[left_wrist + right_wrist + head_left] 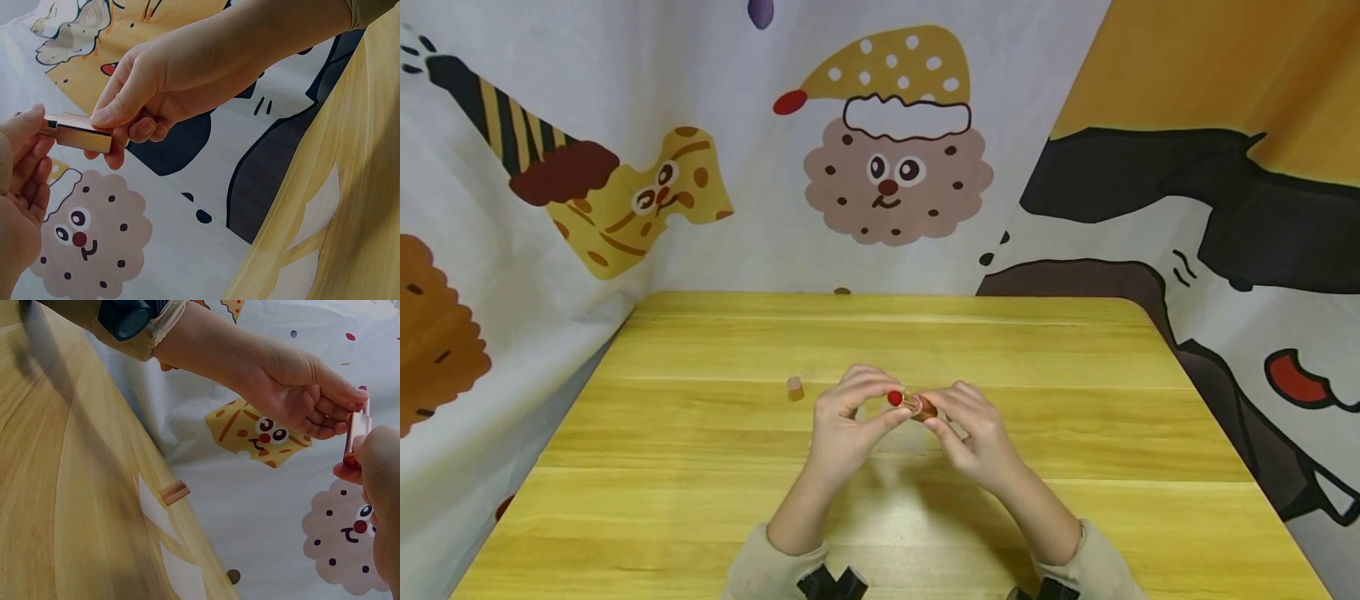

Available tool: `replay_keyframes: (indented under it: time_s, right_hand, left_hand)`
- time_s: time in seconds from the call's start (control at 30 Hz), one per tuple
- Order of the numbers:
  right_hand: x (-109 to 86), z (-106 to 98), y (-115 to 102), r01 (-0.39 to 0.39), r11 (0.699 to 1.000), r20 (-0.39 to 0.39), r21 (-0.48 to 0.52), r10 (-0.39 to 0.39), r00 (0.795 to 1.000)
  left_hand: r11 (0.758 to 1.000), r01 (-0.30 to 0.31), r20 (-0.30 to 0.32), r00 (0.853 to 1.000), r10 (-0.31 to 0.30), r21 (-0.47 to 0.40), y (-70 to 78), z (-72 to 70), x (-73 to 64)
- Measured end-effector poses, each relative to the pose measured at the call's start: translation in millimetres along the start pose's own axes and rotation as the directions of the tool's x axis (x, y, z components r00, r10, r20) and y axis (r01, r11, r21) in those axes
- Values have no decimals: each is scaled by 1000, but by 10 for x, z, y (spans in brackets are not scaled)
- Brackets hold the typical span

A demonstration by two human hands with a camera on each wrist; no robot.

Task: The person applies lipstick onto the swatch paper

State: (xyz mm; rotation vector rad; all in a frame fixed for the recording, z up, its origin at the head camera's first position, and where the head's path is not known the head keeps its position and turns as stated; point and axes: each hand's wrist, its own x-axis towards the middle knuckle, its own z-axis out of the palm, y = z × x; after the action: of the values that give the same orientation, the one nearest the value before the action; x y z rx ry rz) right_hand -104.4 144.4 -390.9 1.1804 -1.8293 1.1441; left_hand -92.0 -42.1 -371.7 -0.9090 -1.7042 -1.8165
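Observation:
Above the wooden table, a lipstick with a gold-copper case (922,407) is held between both hands, its red tip (895,398) pointing left. The left hand (846,417) pinches it with thumb and forefinger at the narrower end near the red tip. Gripping the wider base is the right hand (973,429), and its thumb lies along the case, as the left wrist view shows on the lipstick (84,133). On the table left of the hands stands a small copper-coloured cap (795,388); the right wrist view also shows this cap (174,492).
The wooden table (700,483) reaches back to a hanging cloth (737,258) printed with cartoon figures. Two flat white pieces (181,569) lie on the tabletop near the cap. Dark wrist devices (832,583) sit at the sleeves.

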Motion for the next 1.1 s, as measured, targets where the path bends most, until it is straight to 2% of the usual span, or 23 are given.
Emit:
replay_keyframes:
  time_s: [0.4,0.63,1.1]
  right_hand:
    - [-28,10,-2,-20,1000,8,3,20,1000]
    - [-27,27,-18,-48,998,-9,45,48,999]
    - [-40,20,-34,-90,989,-72,117,99,993]
  left_hand:
    - [1000,9,-6,1000,-9,2,-3,3,-11]
    - [1000,19,-15,1000,-19,-17,5,-1,-15]
    - [992,119,-8,993,-119,-34,93,-14,-5]
